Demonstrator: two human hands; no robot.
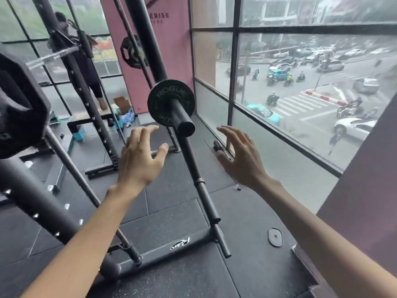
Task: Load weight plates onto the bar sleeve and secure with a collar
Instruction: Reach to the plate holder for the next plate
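A black bar sleeve (181, 119) points toward me at mid-frame. One small black Rogue weight plate (165, 97) sits on it, pushed back from the sleeve's end. My left hand (139, 160) hovers below and left of the sleeve with fingers spread, holding nothing. My right hand (240, 155) hovers below and right of it, fingers also straight and empty. Neither hand touches the sleeve or the plate. A small flat grey plate (275, 237) lies on the floor at the lower right. A small metal clip (236, 187) lies on the mat near my right wrist.
Black rack uprights (199, 186) slant down to a floor base (167, 248) between my arms. A large dark plate (19, 108) looms at the left edge. Floor-to-ceiling windows (290, 104) close off the right side. A person stands at the back left (86, 61).
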